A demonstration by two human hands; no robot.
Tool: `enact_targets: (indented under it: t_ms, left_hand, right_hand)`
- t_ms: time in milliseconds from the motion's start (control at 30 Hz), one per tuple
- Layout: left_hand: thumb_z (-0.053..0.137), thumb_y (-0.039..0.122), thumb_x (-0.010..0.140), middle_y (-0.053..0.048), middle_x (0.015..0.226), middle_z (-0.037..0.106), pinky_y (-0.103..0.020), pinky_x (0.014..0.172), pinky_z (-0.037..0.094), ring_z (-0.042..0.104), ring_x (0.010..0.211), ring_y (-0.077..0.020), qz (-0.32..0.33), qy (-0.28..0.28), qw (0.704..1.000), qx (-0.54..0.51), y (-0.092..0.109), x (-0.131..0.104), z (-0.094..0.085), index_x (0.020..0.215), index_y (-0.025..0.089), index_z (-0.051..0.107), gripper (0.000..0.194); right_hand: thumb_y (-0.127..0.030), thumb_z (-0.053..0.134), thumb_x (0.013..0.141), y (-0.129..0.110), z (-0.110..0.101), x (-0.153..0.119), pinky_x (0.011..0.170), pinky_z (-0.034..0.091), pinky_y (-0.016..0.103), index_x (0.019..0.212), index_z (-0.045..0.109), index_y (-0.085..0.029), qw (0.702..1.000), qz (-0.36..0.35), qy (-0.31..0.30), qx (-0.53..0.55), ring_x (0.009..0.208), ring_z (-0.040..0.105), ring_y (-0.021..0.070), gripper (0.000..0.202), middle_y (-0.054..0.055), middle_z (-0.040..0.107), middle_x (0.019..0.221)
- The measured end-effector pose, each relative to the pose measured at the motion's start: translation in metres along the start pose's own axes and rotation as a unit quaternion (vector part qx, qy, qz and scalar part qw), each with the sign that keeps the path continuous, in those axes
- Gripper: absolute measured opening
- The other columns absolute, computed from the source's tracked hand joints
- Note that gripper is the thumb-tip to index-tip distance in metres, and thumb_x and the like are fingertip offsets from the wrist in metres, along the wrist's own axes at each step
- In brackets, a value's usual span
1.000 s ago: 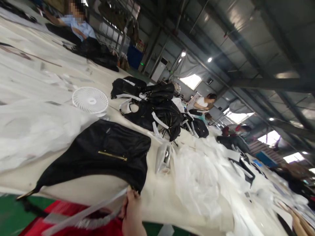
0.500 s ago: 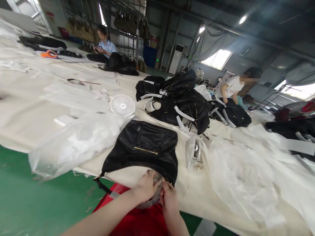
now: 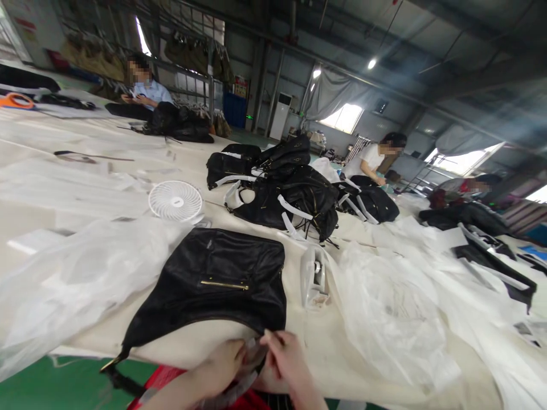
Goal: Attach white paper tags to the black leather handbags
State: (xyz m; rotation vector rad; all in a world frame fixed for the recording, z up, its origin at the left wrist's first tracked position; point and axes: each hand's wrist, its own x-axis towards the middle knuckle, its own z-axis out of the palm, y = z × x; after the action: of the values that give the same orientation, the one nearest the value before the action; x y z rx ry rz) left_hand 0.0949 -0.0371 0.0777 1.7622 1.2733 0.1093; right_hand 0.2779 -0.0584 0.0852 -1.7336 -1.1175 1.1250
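Note:
A black handbag [image 3: 231,262] with a gold zip [image 3: 224,285] lies flat on the cloth-covered table, its strap side toward me. At the bag's near right corner, my right hand [image 3: 285,356] pinches the pale translucent wrapping [image 3: 253,354] around the strap. My left hand [image 3: 228,361] is closed on the same wrapped strap, just to the left; its fingertips are partly hidden. Toward me the covered strap [image 3: 233,394] curves down below the hands. A dark strap end with a gold buckle [image 3: 110,364] hangs over the table edge at the left.
A white tape dispenser [image 3: 315,279] stands right of the bag, a white fan [image 3: 175,201] behind it. Clear plastic sheets [image 3: 85,273] lie on both sides. More black bags [image 3: 290,193] are piled beyond. Several people sit or work farther back.
The view has swung right, so the bag and table sit farther left and lower. My right hand has shifted up to the bag's corner; both hands stay at the strap wrapping.

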Motion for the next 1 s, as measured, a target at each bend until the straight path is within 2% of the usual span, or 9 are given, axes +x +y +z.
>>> enact_targets:
  t_ms: [133,200,267,333,400,500,667,767,1000]
  left_hand:
    - [0.027,0.03,0.091,-0.008,0.084,0.069,-0.028,0.076,0.044,0.062,0.08,-0.0194,0.021,0.014,0.999,-0.048,-0.013,0.007,0.004,0.083,0.018,0.062,0.038]
    - [0.027,0.032,0.091,-0.006,0.078,0.066,-0.027,0.069,0.043,0.06,0.074,-0.0188,0.022,0.019,0.998,-0.052,-0.021,0.011,0.009,0.08,0.019,0.06,0.037]
    - [0.027,0.033,0.09,-0.005,0.074,0.064,-0.027,0.067,0.043,0.058,0.071,-0.0186,0.022,0.03,0.998,-0.057,-0.026,0.015,0.013,0.077,0.019,0.058,0.037]
    - [0.026,0.033,0.091,-0.005,0.071,0.062,-0.029,0.069,0.043,0.057,0.069,-0.0189,0.027,0.039,0.997,-0.066,-0.026,0.015,0.016,0.076,0.019,0.058,0.038]
    - [0.027,0.032,0.09,-0.005,0.07,0.06,-0.029,0.069,0.042,0.056,0.069,-0.0189,0.034,0.042,0.996,-0.076,-0.022,0.012,0.014,0.076,0.019,0.058,0.036]
    - [0.031,0.033,0.089,-0.003,0.066,0.055,-0.028,0.064,0.04,0.052,0.065,-0.0178,0.024,0.039,0.994,-0.1,-0.013,0.005,0.009,0.075,0.019,0.057,0.033]
    - [0.035,0.034,0.087,0.0,0.061,0.048,-0.026,0.058,0.036,0.045,0.06,-0.0156,0.003,0.035,0.99,-0.134,-0.01,0.004,0.008,0.072,0.019,0.056,0.03]
    - [0.037,0.035,0.085,0.001,0.058,0.045,-0.026,0.056,0.034,0.044,0.058,-0.0154,-0.009,0.027,0.99,-0.139,-0.011,0.006,0.009,0.073,0.019,0.057,0.029]
    - [0.037,0.027,0.087,-0.007,0.071,0.065,-0.032,0.069,0.043,0.061,0.069,-0.0211,-0.038,0.034,0.997,-0.052,0.001,0.006,0.006,0.072,0.017,0.064,0.032]
  right_hand:
    - [-0.05,0.05,0.083,-0.03,-0.089,0.049,0.062,0.049,0.031,0.106,0.068,-0.021,0.964,-0.036,0.23,-0.13,0.071,0.066,0.0217,0.042,0.011,0.073,0.091]
    - [-0.049,0.054,0.079,-0.036,-0.119,0.076,0.071,0.048,0.032,0.102,0.071,-0.018,0.955,-0.023,0.254,-0.149,0.085,0.067,0.025,0.042,0.015,0.072,0.099]
    - [-0.049,0.06,0.073,-0.037,-0.133,0.097,0.069,0.047,0.032,0.081,0.074,-0.016,0.963,-0.002,0.228,-0.147,0.081,0.067,0.0261,0.037,0.014,0.073,0.083]
    - [-0.049,0.064,0.069,-0.035,-0.135,0.11,0.065,0.047,0.032,0.068,0.073,-0.015,0.972,0.004,0.199,-0.123,0.072,0.067,0.0252,0.035,0.011,0.072,0.068]
    - [-0.051,0.064,0.067,-0.032,-0.132,0.111,0.065,0.048,0.031,0.072,0.074,-0.014,0.977,-0.006,0.192,-0.093,0.072,0.068,0.0242,0.038,0.011,0.074,0.071]
    - [-0.055,0.064,0.067,-0.022,-0.127,0.093,0.065,0.049,0.031,0.081,0.074,-0.014,0.975,-0.025,0.208,-0.067,0.077,0.068,0.0243,0.045,0.012,0.075,0.08]
    - [-0.057,0.064,0.067,0.012,-0.115,0.054,0.056,0.049,0.031,0.081,0.071,-0.015,0.974,-0.009,0.227,0.015,0.061,0.064,0.0216,0.045,0.006,0.068,0.062]
    - [-0.057,0.063,0.067,0.028,-0.106,0.051,0.05,0.047,0.03,0.076,0.068,-0.016,0.976,0.003,0.215,0.04,0.05,0.058,0.017,0.042,0.003,0.064,0.06]
    - [-0.049,0.067,0.061,0.036,-0.113,0.06,0.038,0.032,0.027,0.059,0.062,-0.017,0.974,0.057,0.218,0.0,0.036,0.045,0.0137,0.032,0.0,0.053,0.043]
